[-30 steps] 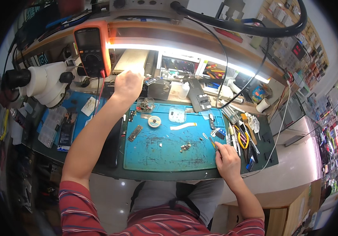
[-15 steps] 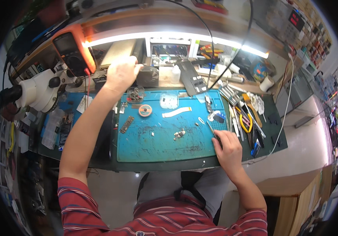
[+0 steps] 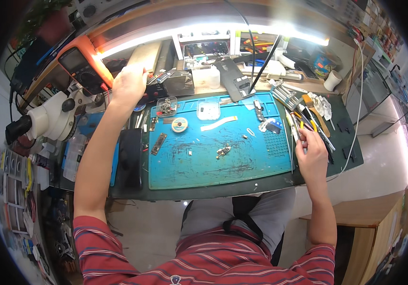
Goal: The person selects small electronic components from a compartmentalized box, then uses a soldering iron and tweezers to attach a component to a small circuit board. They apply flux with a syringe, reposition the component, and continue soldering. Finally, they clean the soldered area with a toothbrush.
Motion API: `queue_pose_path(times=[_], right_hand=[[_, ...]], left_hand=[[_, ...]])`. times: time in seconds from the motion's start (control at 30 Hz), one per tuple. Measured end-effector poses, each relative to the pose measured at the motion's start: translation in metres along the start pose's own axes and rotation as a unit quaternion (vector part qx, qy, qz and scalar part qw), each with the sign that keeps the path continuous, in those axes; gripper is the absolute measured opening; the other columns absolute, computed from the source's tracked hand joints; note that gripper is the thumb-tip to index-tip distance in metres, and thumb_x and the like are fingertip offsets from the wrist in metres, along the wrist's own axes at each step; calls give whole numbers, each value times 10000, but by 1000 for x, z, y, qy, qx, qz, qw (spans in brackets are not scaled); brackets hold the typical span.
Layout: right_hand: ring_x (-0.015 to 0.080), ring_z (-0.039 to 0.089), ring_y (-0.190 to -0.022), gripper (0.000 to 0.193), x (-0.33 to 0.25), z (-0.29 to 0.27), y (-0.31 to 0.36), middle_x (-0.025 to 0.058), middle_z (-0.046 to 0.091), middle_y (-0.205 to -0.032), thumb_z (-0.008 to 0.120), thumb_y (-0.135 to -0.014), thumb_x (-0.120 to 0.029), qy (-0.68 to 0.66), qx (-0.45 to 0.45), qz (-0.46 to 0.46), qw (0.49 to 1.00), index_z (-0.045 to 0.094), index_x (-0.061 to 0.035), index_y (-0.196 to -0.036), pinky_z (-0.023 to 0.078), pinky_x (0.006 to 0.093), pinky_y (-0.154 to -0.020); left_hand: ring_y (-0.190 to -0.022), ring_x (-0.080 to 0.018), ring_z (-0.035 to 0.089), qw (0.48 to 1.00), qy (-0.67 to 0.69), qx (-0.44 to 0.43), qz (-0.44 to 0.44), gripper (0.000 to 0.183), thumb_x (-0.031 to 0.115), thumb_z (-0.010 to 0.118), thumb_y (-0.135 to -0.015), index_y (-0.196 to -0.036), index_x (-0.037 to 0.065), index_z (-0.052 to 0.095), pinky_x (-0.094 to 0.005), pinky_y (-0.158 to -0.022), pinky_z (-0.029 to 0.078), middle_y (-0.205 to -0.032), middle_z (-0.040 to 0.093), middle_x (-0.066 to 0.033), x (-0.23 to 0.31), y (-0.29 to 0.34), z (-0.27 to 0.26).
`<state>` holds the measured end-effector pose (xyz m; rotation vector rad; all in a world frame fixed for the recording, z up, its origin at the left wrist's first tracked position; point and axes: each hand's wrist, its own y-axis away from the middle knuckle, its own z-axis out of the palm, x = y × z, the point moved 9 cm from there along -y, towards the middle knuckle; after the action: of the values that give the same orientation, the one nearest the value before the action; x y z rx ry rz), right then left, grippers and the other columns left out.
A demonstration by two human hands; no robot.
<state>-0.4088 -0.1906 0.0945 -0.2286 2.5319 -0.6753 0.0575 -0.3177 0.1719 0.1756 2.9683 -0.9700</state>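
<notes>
My left hand (image 3: 130,86) is at the back left of the bench, by a dark box (image 3: 179,83) with small items on its top. Its fingers are curled away from view, and what they touch is hidden. Over the tools at the mat's right edge is my right hand (image 3: 314,153), thumb and fingers drawn together near yellow-handled pliers (image 3: 314,125). What they pinch, if anything, cannot be made out. On the blue work mat (image 3: 189,173) lie a small circuit-board piece (image 3: 223,151), a white flex strip (image 3: 219,124), a round spool (image 3: 179,125) and another board piece (image 3: 158,144).
An orange multimeter (image 3: 86,65) and a white microscope (image 3: 47,121) stand at the left. Clear little boxes (image 3: 208,110) sit along the mat's back. A dark cable (image 3: 266,61) hangs over the bench, and a brush (image 3: 315,113) lies among tools at the right.
My right hand has moved right, off the mat to the tools. The thin tool it held no longer shows plainly. My left hand has shifted slightly left, and the whole view has shifted.
</notes>
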Motion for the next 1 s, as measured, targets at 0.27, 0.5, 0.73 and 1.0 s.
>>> queue_pose_path(times=[0.27, 0.5, 0.73, 1.0], right_hand=[[311, 667, -922, 310, -20, 22, 13, 117, 651, -1032, 744, -906, -168, 63, -24, -49, 997, 692, -52, -1190, 543, 401, -799], [300, 662, -874, 347, -17, 19, 12, 115, 624, -1004, 676, -914, -32, 69, -3, -65, 996, 672, -49, -1261, 545, 404, -770], [194, 669, -824, 367, -14, 0, 8, 113, 633, -1034, 528, -977, 41, -164, 8, 14, 986, 658, -45, -1309, 544, 315, -720], [125, 630, -962, 446, -24, 23, 37, 36, 538, -1096, 617, -1000, -63, -486, -56, 102, 866, 498, -23, -1428, 533, 236, -763]], left_hand=[[-871, -328, 713, 996, -81, -14, -21, 211, 298, 736, -902, -933, 90, 746, -437, -805, 570, -896, 728, -157, 18, 2, 12], [-929, -301, 714, 996, -85, -25, -34, 257, 312, 736, -890, -978, 70, 742, -403, -841, 577, -953, 730, -135, 19, -1, 36], [-815, -331, 713, 999, -48, 0, 3, 182, 187, 686, -917, -1015, 34, 695, -436, -766, 570, -934, 736, -163, 6, 2, 23], [-752, -118, 694, 694, 638, -269, -197, 126, 116, 656, -964, -1047, 28, 623, -221, -587, 527, -1047, 734, -130, 77, 80, 4]])
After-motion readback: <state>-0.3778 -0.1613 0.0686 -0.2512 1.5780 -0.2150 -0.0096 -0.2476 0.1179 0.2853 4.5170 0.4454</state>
